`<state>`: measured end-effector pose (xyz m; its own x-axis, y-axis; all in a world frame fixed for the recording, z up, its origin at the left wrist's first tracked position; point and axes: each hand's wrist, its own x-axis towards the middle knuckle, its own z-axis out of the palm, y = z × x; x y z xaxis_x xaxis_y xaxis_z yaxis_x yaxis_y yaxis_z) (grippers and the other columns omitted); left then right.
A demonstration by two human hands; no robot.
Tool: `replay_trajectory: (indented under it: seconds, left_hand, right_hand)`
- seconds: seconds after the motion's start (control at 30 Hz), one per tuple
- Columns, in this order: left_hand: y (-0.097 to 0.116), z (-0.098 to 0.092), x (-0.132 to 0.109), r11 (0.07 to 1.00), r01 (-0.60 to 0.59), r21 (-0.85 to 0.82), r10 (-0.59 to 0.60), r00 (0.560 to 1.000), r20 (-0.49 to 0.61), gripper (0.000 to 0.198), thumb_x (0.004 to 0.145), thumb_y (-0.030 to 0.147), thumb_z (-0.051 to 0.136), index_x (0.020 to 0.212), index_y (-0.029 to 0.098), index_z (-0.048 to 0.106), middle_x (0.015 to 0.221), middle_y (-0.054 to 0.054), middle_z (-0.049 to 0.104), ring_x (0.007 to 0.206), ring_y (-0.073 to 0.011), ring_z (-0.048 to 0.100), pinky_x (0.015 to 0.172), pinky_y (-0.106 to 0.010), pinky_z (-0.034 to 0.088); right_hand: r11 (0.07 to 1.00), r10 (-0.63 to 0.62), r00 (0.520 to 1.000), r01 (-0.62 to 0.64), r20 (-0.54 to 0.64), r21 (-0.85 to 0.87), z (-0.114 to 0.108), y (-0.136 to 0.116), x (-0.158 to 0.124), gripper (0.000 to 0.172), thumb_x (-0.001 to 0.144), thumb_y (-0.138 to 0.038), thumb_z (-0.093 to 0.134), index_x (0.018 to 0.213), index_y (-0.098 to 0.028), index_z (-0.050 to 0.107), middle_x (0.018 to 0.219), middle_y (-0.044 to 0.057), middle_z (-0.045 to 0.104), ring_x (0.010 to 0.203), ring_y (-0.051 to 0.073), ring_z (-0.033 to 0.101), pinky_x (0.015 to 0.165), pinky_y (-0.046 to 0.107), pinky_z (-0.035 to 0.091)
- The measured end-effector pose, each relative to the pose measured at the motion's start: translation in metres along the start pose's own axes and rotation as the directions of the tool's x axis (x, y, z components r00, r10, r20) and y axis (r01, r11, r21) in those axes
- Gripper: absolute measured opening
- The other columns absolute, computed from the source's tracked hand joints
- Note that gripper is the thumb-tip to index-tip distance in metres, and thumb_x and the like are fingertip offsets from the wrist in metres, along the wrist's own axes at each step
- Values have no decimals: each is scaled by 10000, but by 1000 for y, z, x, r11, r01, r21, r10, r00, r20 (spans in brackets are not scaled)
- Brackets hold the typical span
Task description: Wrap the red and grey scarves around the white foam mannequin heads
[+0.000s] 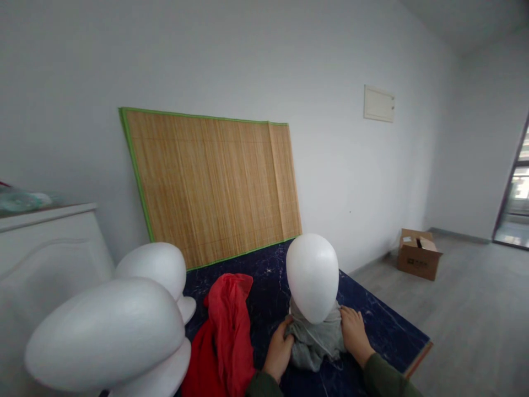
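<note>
A white foam mannequin head (312,275) stands on a dark blue marbled tabletop (380,320), with a grey scarf (314,342) wrapped round its neck. My left hand (280,348) grips the scarf's left side, fingers curled into the cloth. On the scarf's right side rests my right hand (354,334), fingers pressed against the fabric at the neck. Both wrists show dark green sleeves.
A red cloth (226,336) lies heaped left of the hands. Two more white foam heads (108,331) (154,267) stand at the left. A bamboo mat (215,182) leans against the wall. A white cabinet (45,253) sits far left, a cardboard box (418,253) on the floor.
</note>
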<state>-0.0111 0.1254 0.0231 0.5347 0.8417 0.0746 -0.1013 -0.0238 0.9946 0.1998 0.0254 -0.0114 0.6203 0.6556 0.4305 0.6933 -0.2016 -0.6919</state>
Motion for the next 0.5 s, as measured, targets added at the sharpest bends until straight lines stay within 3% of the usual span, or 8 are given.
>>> replay_trajectory:
  seconds: [0.13,0.23,0.33,0.4,0.5]
  left_hand:
    - [6,2,-6,996,-35,88,25,993,111,439,635,56,457,1026,128,643,1144,-87,630,1126,-231,519,1043,-378,294]
    - [12,5,-11,986,-115,125,82,966,244,465,648,61,446,1059,165,638,1193,-51,604,1182,-218,472,1055,-355,283]
    - [12,9,-15,953,-222,205,142,927,347,500,664,60,425,1106,197,615,1273,-27,542,1236,-200,410,1078,-346,244]
    - [9,10,-17,929,-243,277,141,929,343,511,656,52,433,1113,192,613,1299,-40,515,1252,-204,388,1090,-349,219]
    - [1,8,-17,916,-182,358,111,971,211,479,666,91,499,1130,153,603,1283,-105,519,1233,-238,407,1086,-377,224]
  right_hand:
    - [998,12,1000,-14,25,59,3,-1,1,402,768,-236,346,1013,-48,603,1057,207,619,1028,280,549,953,400,357]
    - [972,120,992,-112,-29,206,6,-10,1,477,819,-384,305,1138,-102,520,1071,155,625,992,249,579,884,371,425]
    - [804,288,957,-235,-13,547,10,-20,3,497,751,-476,442,1121,-158,536,1048,105,646,968,241,594,819,337,469]
    - [687,324,944,-281,63,670,13,-24,10,476,694,-473,531,1045,-157,589,944,89,681,890,249,619,764,345,491]
    - [653,308,944,-298,115,697,19,-25,36,434,683,-479,561,908,-116,640,770,89,691,763,257,637,695,371,505]
